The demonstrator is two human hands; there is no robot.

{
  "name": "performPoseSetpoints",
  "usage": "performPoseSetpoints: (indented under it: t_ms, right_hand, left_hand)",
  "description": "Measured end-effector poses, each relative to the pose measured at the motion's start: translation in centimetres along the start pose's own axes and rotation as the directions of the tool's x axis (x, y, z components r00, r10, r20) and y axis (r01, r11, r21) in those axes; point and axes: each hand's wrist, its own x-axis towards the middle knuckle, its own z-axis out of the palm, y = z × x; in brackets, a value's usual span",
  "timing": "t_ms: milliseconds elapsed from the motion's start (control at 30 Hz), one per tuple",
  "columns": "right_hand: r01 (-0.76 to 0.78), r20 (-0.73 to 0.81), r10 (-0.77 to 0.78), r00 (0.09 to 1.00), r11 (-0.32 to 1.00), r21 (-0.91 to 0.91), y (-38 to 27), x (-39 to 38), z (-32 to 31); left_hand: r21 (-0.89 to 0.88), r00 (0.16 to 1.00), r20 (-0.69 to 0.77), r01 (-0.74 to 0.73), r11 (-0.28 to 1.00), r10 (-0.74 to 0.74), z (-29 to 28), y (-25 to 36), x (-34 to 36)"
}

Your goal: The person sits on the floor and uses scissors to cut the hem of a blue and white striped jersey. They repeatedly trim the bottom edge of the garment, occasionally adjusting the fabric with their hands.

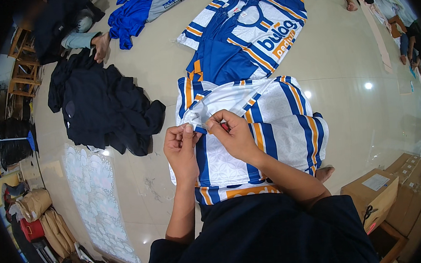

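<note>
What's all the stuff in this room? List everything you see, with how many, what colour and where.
Striped garment: one, white-blue-orange, on lap
Striped clothes pile: count unclear, blue-white-orange, floor ahead
Blue-and-grey garment: one, top
Dark clothes pile: count unclear, black, left floor
Patterned sheet: one, pale, lower left
Cardboard boxes: several, brown, lower right
Scissors: one, dark, against nearest box
Wooden stools: several, brown, upper left
Pale strip: one, peach, upper right
Other people: several, mostly dark clothing, upper left and upper right
Edge clutter: uncountable, mixed colours, far left
Left hand: one, bare, pinching striped garment
Right hand: one, bare, pinching striped garment
</note>
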Motion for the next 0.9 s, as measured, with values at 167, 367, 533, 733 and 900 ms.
performPoseSetpoints:
  t_ms: [167,367,533,733,900]
  right_hand:
    - [-0.009,0.039,0.009,0.999,1.000,-0.003,0.1,-0.1,0.0]
    - [-0.002,-0.015,0.002,1.000,0.999,0.040,0.1,-0.1,0.0]
    - [0.127,0.042,-0.121,0.992,0.973,-0.191,0.2,-0.3,-1.1]
    - [0.337,0.199,-0.274,0.941,0.825,-0.454,-1.0,-0.8,-0.6]
    - [0.397,0.193,-0.347,0.918,0.787,-0.472,-0.9,-0.7,-0.3]
  left_hand:
    - [0.172,0.996,0.025,-0.085,0.981,0.082,-0.3,0.0,-0.3]
    - [0.252,0.995,0.026,-0.097,0.963,0.094,0.1,0.1,-0.4]
    - [-0.033,0.998,-0.043,0.043,0.999,-0.044,0.0,0.2,-0.1]
    - [-0.166,0.996,-0.019,0.086,0.982,-0.090,-0.3,0.5,0.3]
    - [-0.177,0.994,-0.006,0.103,0.979,-0.106,0.1,0.6,0.1]
